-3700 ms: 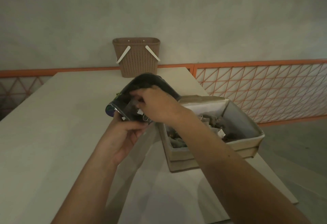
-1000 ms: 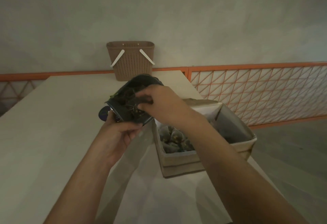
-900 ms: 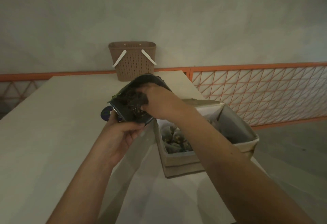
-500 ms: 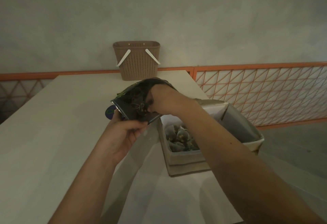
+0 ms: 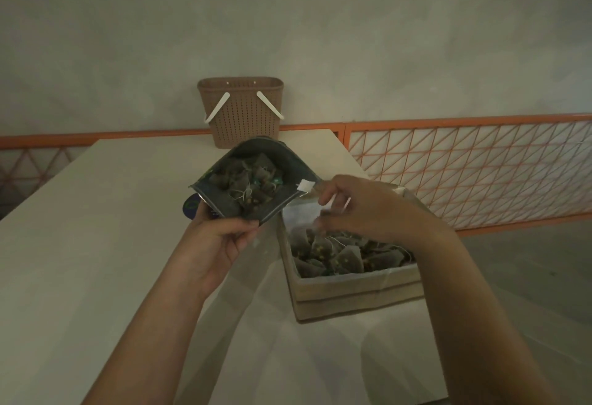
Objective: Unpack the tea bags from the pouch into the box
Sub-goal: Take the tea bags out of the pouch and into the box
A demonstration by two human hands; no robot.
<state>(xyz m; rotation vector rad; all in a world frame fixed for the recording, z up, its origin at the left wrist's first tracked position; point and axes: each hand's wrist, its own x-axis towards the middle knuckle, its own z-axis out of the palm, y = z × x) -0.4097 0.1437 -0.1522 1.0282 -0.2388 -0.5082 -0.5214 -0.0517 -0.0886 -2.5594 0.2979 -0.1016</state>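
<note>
Glossy foil-lined pouch [image 5: 282, 161], matt cardboard box [image 5: 352, 292], perforated plastic basket [image 5: 242, 116], smooth table [image 5: 96, 228]

Dim warm light, soft forked shadows, wide-angle bending, slight motion blur

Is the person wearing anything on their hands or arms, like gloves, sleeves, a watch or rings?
Nothing shows. The left hand and right hand are bare, with no gloves. Both forearms are uncovered all the way to the bottom edge of the picture, so no sleeve comes into view. No watch, bracelet or ring is visible on the wrists or fingers, though the light is dim.
</note>
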